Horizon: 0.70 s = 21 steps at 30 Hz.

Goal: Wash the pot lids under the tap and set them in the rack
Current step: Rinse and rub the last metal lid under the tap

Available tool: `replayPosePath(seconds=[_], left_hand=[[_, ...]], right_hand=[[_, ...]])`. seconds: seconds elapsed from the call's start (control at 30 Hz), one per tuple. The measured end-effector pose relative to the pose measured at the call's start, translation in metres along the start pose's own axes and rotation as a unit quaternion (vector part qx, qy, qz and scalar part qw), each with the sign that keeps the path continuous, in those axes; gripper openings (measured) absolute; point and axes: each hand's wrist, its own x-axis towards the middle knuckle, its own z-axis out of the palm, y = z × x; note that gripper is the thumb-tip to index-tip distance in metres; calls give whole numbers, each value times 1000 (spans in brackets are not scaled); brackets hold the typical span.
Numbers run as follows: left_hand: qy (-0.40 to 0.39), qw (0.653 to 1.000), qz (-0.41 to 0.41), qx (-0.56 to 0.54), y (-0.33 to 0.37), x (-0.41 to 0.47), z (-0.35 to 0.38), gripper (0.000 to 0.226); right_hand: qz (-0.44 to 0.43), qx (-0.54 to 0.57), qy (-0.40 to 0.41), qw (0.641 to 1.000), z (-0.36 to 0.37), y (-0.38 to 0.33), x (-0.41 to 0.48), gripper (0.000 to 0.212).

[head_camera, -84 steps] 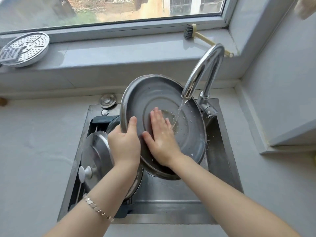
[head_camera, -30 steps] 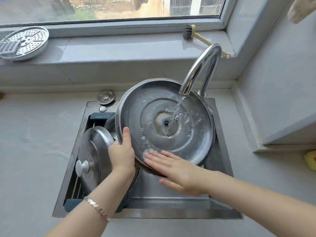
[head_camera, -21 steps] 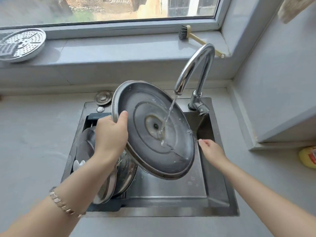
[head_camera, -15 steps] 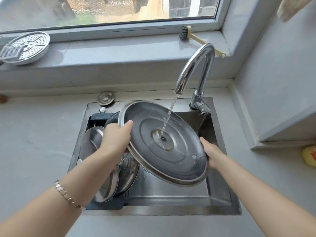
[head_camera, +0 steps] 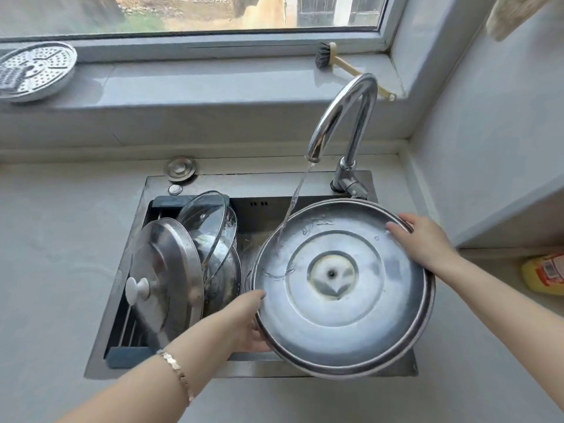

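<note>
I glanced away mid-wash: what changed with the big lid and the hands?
The big steel lid has swung right and flatter under the tap. The right hand stopped rubbing its inside and took hold of the far rim; the left hand still grips the near rim. The white-knobbed lid stays racked.

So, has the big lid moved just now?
Yes. The big lid shifted right against the tap; the stream now hits near its left rim, not the centre.

Daylight via window (head_camera: 189, 13) | soft shadows | edges bowed | slightly blurred, seemingly
</note>
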Motion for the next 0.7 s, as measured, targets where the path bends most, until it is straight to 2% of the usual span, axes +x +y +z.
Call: replayPosePath(seconds=[0.07,0.17,0.3,0.43,0.5,0.57,0.63,0.7], left_hand=[[-13,1000,-5,-22,-2,4,6,28],[-25,995,34,-94,3,7,16,32],[-29,983,98,-153,18,10,19,33],[22,969,230,-90,42,8,7,25],[91,941,326,-28,58,1,-6,21],[156,896,414,27,73,-14,-19,20],[176,856,482,59,87,-34,-31,24],[177,832,522,65,100,-54,-43,25]], right_hand=[[-38,10,44,998,-1,-4,-6,22],[-75,67,108,989,-3,-7,-11,31],[-57,129,143,980,0,7,-5,41],[-28,209,169,963,6,13,0,41],[-9,233,151,961,15,16,2,40],[11,241,123,963,27,14,2,40],[26,236,92,967,42,9,0,43],[21,213,48,976,58,-2,-5,41]])
